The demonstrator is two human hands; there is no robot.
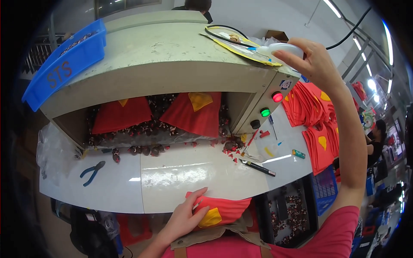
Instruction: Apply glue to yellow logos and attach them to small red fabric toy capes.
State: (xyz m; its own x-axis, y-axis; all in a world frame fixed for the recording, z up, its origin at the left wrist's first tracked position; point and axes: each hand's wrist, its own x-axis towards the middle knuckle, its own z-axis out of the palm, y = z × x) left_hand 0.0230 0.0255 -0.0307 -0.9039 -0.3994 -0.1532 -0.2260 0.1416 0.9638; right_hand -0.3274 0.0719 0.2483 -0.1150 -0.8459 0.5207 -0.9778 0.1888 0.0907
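Note:
My left hand [186,215] lies over a small red cape-like cloth piece [230,208] with a yellow patch, at the table's front edge. Its visible fingers are stretched and apart on the cloth. Raised at the upper right, my right hand [316,60] is closed around a white, rounded, bottle-like thing [289,50]. This sits over a yellow-edged sheet or tray [238,46] on top of the pale metal machine [163,51]. Two more red cloth pieces [121,116] with yellow patches are in the machine's opening, among small dark brown pieces.
A blue bin [64,69] stands at the machine's upper left. Pliers [92,173], a black cutter knife [258,167] and a green lighter [298,154] lie on the table. Stacked red cloth pieces [305,103] are at right. A black tray [309,210] sits below; people work farther off.

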